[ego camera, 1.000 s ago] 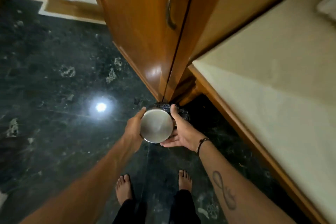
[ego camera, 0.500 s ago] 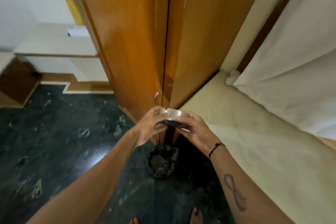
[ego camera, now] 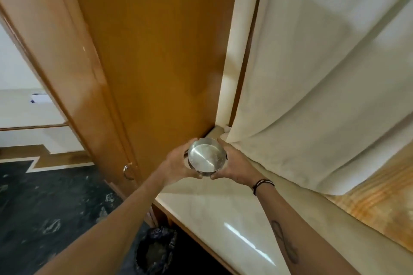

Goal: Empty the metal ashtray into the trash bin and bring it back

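Ashtray (ego camera: 206,158) between both hands, above counter (ego camera: 214,214); bin (ego camera: 154,252) below-left

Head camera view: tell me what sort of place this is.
Probably a room in a home or hotel. A tall wooden wardrobe stands on dark marble floor, cream curtains hang over a pale counter, and a lined trash bin sits below.

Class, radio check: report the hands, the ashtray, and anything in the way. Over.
Left hand and right hand both clasp the metal ashtray. Ashtray upright, looks empty, over the pale counter. Trash bin below on floor. Nothing in the way.
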Tool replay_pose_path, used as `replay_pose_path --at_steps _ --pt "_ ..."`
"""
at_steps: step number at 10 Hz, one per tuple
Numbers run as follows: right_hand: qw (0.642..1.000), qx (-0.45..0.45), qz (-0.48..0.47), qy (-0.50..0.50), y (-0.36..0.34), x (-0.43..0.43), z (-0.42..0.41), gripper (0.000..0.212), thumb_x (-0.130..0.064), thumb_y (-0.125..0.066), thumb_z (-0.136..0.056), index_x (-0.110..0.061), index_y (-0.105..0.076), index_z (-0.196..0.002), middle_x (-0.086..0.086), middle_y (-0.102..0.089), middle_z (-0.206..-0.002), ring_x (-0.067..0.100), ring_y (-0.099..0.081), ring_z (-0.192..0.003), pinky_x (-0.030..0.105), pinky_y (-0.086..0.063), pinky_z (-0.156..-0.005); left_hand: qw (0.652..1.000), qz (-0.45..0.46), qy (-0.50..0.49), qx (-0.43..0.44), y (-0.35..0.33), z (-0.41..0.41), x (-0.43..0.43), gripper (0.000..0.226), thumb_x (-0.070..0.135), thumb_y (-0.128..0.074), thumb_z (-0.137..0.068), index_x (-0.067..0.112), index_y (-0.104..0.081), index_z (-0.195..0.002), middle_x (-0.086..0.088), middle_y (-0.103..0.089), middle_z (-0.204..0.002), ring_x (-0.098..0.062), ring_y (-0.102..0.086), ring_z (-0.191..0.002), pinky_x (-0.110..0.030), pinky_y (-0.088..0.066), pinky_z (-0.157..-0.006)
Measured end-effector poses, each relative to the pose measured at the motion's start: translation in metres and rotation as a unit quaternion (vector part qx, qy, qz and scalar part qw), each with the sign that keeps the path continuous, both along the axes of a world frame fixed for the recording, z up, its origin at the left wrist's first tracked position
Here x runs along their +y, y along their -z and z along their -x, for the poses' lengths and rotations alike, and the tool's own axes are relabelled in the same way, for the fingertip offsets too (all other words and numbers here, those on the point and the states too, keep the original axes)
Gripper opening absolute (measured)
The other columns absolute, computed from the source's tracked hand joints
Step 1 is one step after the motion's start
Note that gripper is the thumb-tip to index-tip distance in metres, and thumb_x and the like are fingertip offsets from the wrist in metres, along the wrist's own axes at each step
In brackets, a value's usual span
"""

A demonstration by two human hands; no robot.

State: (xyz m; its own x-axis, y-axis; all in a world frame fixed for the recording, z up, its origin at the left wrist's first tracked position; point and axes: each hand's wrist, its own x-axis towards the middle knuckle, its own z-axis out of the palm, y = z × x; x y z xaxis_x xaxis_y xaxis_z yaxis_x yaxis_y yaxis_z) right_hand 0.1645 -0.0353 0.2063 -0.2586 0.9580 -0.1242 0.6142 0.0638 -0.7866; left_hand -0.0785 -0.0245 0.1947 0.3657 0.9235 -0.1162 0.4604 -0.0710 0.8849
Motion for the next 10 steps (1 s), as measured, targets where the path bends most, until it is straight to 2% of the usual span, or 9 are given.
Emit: replay_pose_path --at_steps 1,2,3,4,5,6,8,9,10 --pt "1.0 -0.027 0.011 0.007 0.028 0.012 -0.028 0.126 -0.024 -0.106 -0.062 -0.024 -0.037 -0.168 -0.004 -0.058 -0.157 0.019 -0.058 -0.143 0.038 -0.055 -0.115 0.999 -0.027 0.002 0.041 0.028 -0.037 0.012 0.121 0.023 -0.108 -0.057 0.035 -0.045 -0.16 0.023 -0.059 -0.144 -0.011 -0.055 -0.142 -0.022 -0.047 -0.117" --pt "0.998 -0.045 0.05 0.015 0.063 0.017 -0.045 0.135 -0.026 -0.105 -0.067 -0.021 -0.023 -0.175 0.003 -0.047 -0.168 0.024 -0.05 -0.15 0.037 -0.05 -0.118 0.997 -0.023 -0.008 0.071 0.063 -0.061 0.017 0.123 0.027 -0.107 -0.057 0.027 -0.045 -0.163 0.014 -0.058 -0.151 -0.018 -0.056 -0.145 -0.024 -0.049 -0.115" --pt "0.995 -0.072 0.073 0.02 0.105 0.022 -0.055 0.134 -0.027 -0.102 -0.072 -0.02 -0.017 -0.176 0.006 -0.044 -0.168 0.027 -0.049 -0.15 0.029 -0.044 -0.109 0.994 0.007 -0.012 0.108 0.097 -0.079 0.022 0.132 0.03 -0.107 -0.059 0.019 -0.036 -0.169 -0.001 -0.049 -0.169 -0.023 -0.049 -0.154 -0.04 -0.046 -0.125" --pt "0.991 -0.095 0.091 0.032 0.146 0.024 -0.059 0.133 -0.029 -0.101 -0.075 -0.018 -0.016 -0.176 0.008 -0.043 -0.168 0.03 -0.05 -0.15 0.032 -0.047 -0.111 0.991 0.048 0.005 0.125 0.135 -0.089 0.028 0.133 0.023 -0.106 -0.062 0.017 -0.031 -0.171 -0.003 -0.044 -0.173 -0.025 -0.046 -0.157 -0.039 -0.044 -0.127" --pt "0.987 -0.097 0.119 0.045 0.185 0.023 -0.062 0.133 -0.042 -0.1 -0.077 -0.019 -0.014 -0.177 0.005 -0.041 -0.168 0.027 -0.046 -0.152 0.036 -0.046 -0.119 0.99 0.074 0.022 0.114 0.174 -0.093 0.031 0.125 0.008 -0.103 -0.067 0.008 -0.032 -0.17 -0.01 -0.041 -0.172 -0.031 -0.043 -0.159 -0.01 -0.041 -0.119" --pt "0.985 -0.111 0.119 0.053 0.214 0.022 -0.062 0.129 -0.035 -0.097 -0.081 -0.019 -0.013 -0.177 0.004 -0.038 -0.172 0.027 -0.04 -0.157 0.03 -0.039 -0.119 0.989 0.073 0.027 0.129 0.196 -0.092 0.032 0.121 0.009 -0.101 -0.071 0.007 -0.031 -0.169 -0.009 -0.039 -0.174 -0.028 -0.04 -0.161 -0.003 -0.033 -0.115" --pt "0.981 -0.143 0.12 0.047 0.22 0.019 -0.059 0.135 -0.029 -0.094 -0.082 -0.022 0.0 -0.178 0.005 -0.031 -0.176 0.028 -0.034 -0.16 0.032 -0.042 -0.117 0.98 0.064 0.079 0.169 0.193 -0.086 0.04 0.129 0.02 -0.1 -0.075 0.013 -0.017 -0.174 -0.007 -0.029 -0.18 -0.026 -0.032 -0.166 -0.042 -0.036 -0.133" --pt "0.979 -0.162 0.123 0.016 0.19 0.024 -0.06 0.137 -0.029 -0.092 -0.085 -0.019 0.009 -0.177 0.008 -0.016 -0.183 0.029 -0.026 -0.167 0.039 -0.042 -0.126 0.97 0.073 0.109 0.203 0.172 -0.086 0.046 0.142 0.03 -0.097 -0.078 0.017 0.005 -0.176 0.001 -0.004 -0.187 -0.019 -0.012 -0.172 -0.039 -0.025 -0.138" --pt "0.972 -0.229 0.06 -0.01 0.148 0.029 -0.063 0.12 -0.045 -0.08 -0.098 -0.005 0.002 -0.176 0.015 -0.006 -0.186 0.031 -0.008 -0.173 0.038 -0.018 -0.138 0.955 0.003 0.13 0.267 0.139 -0.084 0.049 0.145 0.05 -0.09 -0.082 0.017 0.016 -0.174 0.003 0.019 -0.185 -0.016 0.009 -0.173 -0.034 -0.012 -0.14"
